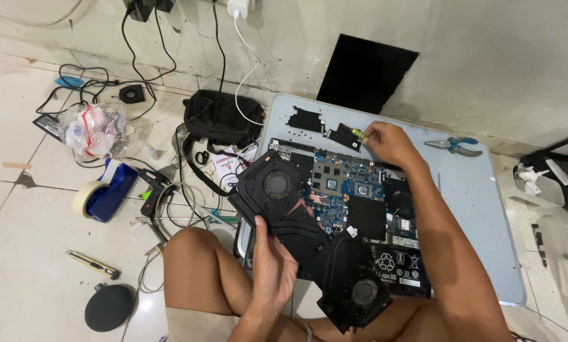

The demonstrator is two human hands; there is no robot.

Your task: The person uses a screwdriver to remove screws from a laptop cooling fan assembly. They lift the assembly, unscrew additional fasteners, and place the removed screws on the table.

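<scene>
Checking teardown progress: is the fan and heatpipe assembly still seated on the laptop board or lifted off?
Lifted off: left hand holds the black fan assembly tilted above the exposed board.

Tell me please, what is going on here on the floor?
A person sits on the tiled floor over an opened laptop with its blue circuit board exposed. The left hand holds up a black cooling assembly with two round fans. The right hand pinches a small tool with a yellow-green handle near the laptop's far edge.
</scene>
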